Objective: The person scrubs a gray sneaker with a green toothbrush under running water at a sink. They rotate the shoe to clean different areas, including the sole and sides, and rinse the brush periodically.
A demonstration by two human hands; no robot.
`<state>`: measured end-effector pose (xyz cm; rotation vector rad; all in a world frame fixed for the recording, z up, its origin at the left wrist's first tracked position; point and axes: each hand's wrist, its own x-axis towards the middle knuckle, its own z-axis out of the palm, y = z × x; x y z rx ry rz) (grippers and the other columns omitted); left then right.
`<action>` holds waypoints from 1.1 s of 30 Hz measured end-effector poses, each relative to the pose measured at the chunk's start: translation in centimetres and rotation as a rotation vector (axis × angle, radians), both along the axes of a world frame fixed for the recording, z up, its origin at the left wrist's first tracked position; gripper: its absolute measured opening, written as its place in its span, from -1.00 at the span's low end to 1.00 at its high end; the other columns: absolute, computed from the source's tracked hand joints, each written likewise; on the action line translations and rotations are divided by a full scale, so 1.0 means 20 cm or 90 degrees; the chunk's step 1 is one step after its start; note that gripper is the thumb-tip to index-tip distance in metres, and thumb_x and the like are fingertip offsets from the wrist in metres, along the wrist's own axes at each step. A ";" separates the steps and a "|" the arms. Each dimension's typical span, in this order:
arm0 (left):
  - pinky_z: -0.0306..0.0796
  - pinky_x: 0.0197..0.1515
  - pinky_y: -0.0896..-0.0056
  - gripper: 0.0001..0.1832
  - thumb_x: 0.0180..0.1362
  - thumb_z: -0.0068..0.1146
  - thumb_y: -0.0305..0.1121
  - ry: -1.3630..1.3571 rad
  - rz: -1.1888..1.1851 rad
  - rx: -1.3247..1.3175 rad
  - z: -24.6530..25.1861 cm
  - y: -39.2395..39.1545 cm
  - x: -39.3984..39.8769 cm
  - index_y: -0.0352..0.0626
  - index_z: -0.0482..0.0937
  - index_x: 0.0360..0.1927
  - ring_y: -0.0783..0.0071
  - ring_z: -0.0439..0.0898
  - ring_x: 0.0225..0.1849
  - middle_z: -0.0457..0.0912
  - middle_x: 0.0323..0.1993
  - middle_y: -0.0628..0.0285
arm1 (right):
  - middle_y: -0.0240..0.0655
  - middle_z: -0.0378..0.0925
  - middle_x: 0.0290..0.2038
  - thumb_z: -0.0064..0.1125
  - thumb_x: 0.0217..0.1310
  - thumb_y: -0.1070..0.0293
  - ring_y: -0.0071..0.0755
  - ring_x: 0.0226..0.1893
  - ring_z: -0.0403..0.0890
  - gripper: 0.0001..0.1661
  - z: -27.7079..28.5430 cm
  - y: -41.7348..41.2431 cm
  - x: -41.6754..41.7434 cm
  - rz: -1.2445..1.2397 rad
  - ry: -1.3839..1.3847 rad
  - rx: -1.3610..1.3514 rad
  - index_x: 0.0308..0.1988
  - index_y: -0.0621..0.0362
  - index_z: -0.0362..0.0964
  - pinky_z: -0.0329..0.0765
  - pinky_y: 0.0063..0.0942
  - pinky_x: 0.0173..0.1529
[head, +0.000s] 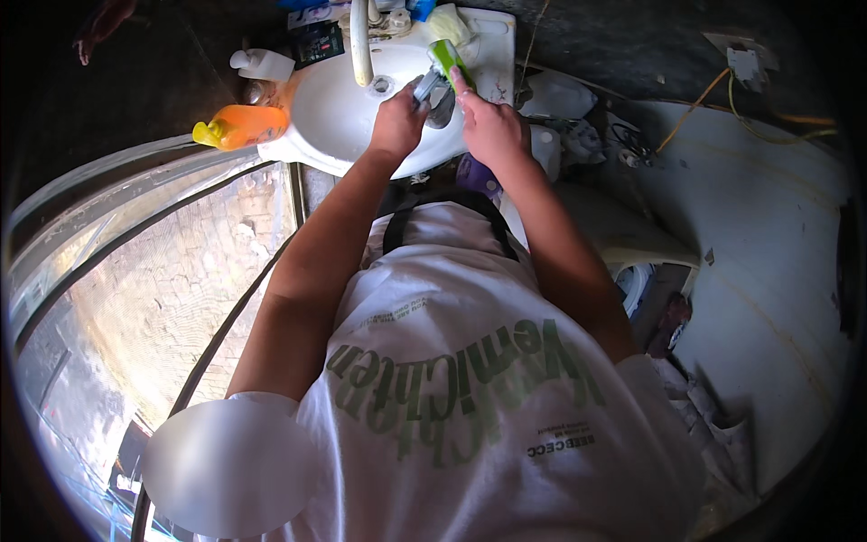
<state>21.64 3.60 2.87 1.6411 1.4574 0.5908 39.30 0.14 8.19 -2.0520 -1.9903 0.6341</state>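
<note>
Over the white wash basin (332, 122), my left hand (398, 120) grips a grey, strap-like object (443, 108); its exact kind is unclear. A curved part of it hangs below the fingers, against the basin. My right hand (493, 127) holds a green scrubbing brush (444, 55), one finger stretched along its back. The brush's pale bristles face the grey object, close to or touching its upper end. The white faucet spout (361, 47) reaches over the bowl, left of both hands. Beneath it is the drain (382, 84).
An orange bottle with a yellow cap (250, 127) lies tilted at the basin's left edge, near a white pump bottle (269, 65). A pale cloth or sponge (447, 26) rests behind the brush. Cables (698, 112) run from a wall socket (744, 66) on the right.
</note>
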 end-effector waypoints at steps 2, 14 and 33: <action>0.57 -0.15 0.05 -0.51 0.23 0.25 -0.37 0.019 0.005 0.017 -0.01 -0.01 -0.01 -0.29 0.52 0.22 -0.18 0.70 -0.23 0.69 -0.34 -0.20 | -0.04 0.66 -0.46 0.05 0.39 0.21 0.20 -0.47 0.67 -0.32 -0.06 -0.02 -0.01 0.003 0.076 0.046 0.39 -0.70 0.23 0.62 0.06 -0.31; 0.56 -0.17 0.10 -0.55 0.29 0.24 -0.16 0.026 0.032 -0.057 0.02 -0.06 -0.16 -0.26 0.59 0.12 -0.13 0.70 -0.30 0.69 -0.38 -0.14 | -0.10 0.66 -0.07 -0.01 0.51 0.08 0.05 -0.12 0.69 -0.49 -0.14 0.12 -0.05 -0.068 0.228 -0.194 0.37 -0.59 0.31 0.58 -0.22 -0.04; 0.55 -0.05 0.21 -0.53 0.07 0.37 -0.30 0.129 0.019 -0.131 0.03 -0.03 -0.46 -0.22 0.65 0.08 0.11 0.73 -0.21 0.74 -0.26 -0.04 | -0.17 0.71 -0.05 0.02 0.48 0.19 -0.06 -0.13 0.73 -0.45 -0.23 0.06 -0.15 0.064 0.308 -0.274 0.39 -0.46 0.31 0.59 -0.25 -0.03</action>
